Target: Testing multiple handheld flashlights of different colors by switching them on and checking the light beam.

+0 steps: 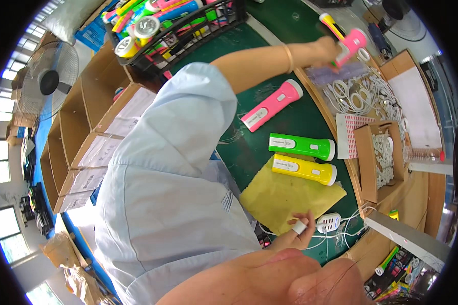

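My left hand [322, 52] is stretched far out and closed around a pink flashlight [353, 44]. That hand is a little blurred. A yellow-and-black flashlight [332, 26] lies just beyond it. My right hand [304, 235] holds a small white block-shaped piece [299, 227], perhaps a plug, over the edge of a yellow cloth [269, 198]. Beside that hand sits a white multi-port charger [328, 222] with white cables. On the green table, another pink flashlight [273, 105], a green flashlight [303, 147] and a yellow flashlight [304, 169] lie apart from my hands; the yellow one rests partly on the cloth.
A black crate [188, 38] full of colourful flashlights stands at the upper left. Coiled white cables [359, 96] and a cardboard box [366, 165] of small white parts are on the right. Cardboard compartments [81, 109] and a fan [49, 82] are at the far left.
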